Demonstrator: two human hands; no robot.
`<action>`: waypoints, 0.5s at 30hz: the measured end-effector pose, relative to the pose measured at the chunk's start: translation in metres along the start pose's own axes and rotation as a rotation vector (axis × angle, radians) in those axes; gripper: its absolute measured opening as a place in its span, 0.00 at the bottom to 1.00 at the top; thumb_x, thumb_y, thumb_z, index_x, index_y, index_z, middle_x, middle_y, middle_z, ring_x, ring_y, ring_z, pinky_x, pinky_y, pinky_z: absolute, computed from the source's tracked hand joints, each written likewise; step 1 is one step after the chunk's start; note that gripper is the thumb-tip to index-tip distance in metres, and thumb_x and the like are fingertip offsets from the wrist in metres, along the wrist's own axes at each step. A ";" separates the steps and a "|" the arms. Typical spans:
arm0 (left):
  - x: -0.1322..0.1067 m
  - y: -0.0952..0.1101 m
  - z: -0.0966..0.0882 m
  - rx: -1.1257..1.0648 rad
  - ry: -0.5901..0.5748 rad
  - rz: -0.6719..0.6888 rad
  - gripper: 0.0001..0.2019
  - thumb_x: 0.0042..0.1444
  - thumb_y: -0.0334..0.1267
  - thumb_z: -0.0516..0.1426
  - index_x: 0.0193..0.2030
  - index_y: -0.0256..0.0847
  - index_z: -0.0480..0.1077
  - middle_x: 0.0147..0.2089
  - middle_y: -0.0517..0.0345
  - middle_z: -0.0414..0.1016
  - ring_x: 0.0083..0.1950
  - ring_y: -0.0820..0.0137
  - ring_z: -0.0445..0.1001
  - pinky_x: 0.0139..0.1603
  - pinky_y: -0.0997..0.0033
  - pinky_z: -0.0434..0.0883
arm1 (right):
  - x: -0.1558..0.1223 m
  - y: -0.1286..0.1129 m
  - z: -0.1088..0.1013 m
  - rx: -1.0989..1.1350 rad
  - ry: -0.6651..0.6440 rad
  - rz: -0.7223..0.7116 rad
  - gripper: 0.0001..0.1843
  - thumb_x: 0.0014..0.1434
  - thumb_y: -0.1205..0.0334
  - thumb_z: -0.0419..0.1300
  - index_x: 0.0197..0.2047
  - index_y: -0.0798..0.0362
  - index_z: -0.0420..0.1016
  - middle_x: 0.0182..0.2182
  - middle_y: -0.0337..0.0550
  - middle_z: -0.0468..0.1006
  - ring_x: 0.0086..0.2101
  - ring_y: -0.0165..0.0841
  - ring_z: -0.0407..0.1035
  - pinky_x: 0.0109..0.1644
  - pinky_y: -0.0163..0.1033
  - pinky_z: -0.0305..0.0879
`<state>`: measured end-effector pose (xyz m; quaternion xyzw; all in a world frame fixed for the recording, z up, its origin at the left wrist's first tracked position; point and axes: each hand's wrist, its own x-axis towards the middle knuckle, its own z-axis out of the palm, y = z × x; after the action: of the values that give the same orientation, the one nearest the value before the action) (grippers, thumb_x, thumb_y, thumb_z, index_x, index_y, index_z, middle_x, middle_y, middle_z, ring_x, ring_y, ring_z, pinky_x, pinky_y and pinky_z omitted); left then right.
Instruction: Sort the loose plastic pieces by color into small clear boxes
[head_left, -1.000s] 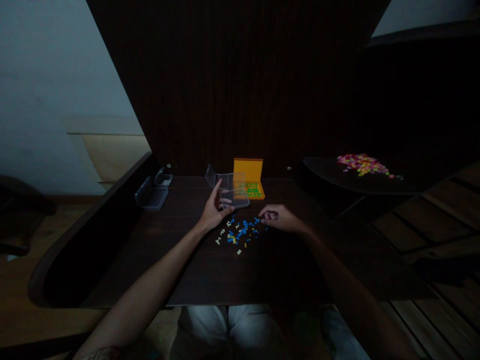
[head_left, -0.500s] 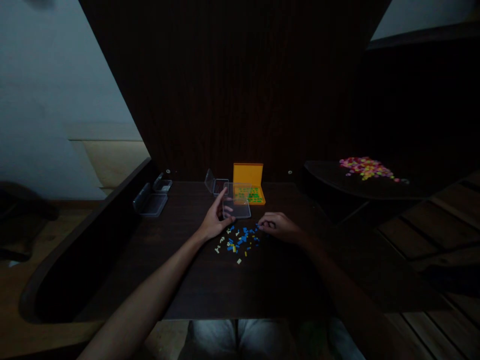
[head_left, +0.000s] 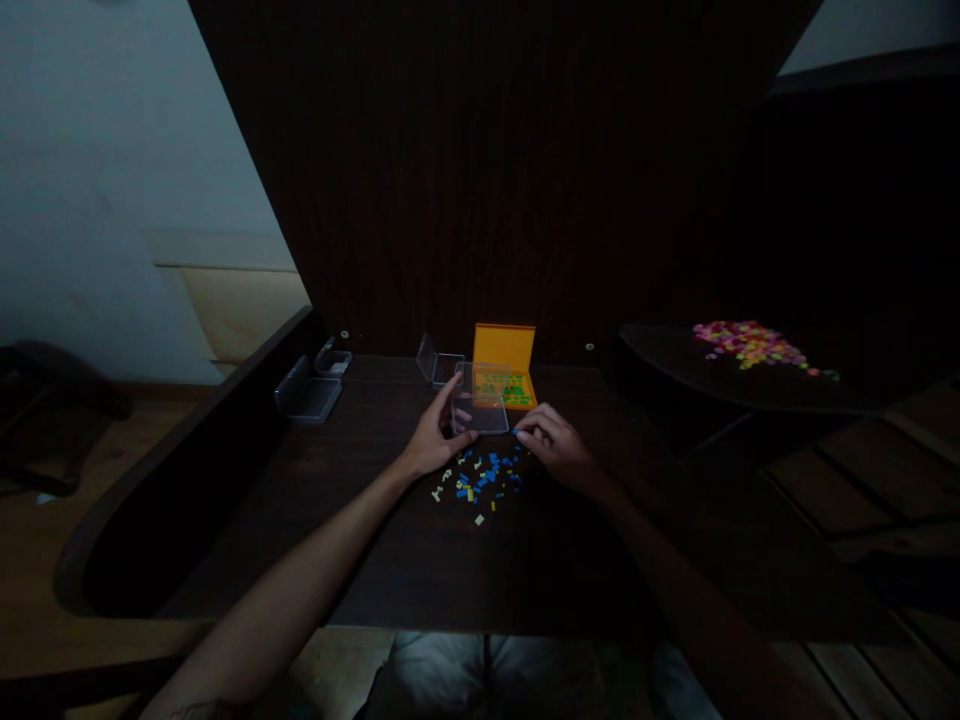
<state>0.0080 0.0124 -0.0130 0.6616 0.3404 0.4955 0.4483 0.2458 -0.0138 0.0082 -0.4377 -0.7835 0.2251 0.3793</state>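
Note:
My left hand point(head_left: 435, 437) grips the left side of a clear plastic box point(head_left: 480, 413) on the dark table point(head_left: 420, 545), thumb and fingers around its edge. My right hand point(head_left: 551, 445) is at the box's right corner with its fingers curled; I cannot make out what they pinch. Just in front of both hands lies a scatter of small blue, yellow and white pieces point(head_left: 480, 475). Behind the clear box stands an open orange case point(head_left: 504, 365) with green pieces inside.
Another small clear box point(head_left: 439, 365) lies open left of the orange case. Two more clear boxes point(head_left: 309, 395) sit at the table's left edge. A pile of pink and yellow pieces point(head_left: 746, 343) lies on a dark side surface to the right. A dark wooden panel backs the table.
My right hand has moved from the loose pieces up to the clear box's right corner. My left hand has kept its hold on the box.

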 end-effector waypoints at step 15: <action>-0.002 0.004 0.000 -0.091 -0.107 -0.005 0.47 0.47 0.33 0.66 0.70 0.52 0.47 0.60 0.45 0.62 0.44 0.71 0.71 0.38 0.74 0.70 | 0.022 0.014 0.046 -0.041 0.202 0.038 0.07 0.55 0.58 0.62 0.33 0.51 0.80 0.34 0.43 0.63 0.33 0.33 0.62 0.39 0.40 0.67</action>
<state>0.0080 0.0093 -0.0101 0.6652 0.2946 0.4733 0.4967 0.2095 0.0116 -0.0201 -0.4805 -0.7373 0.1708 0.4431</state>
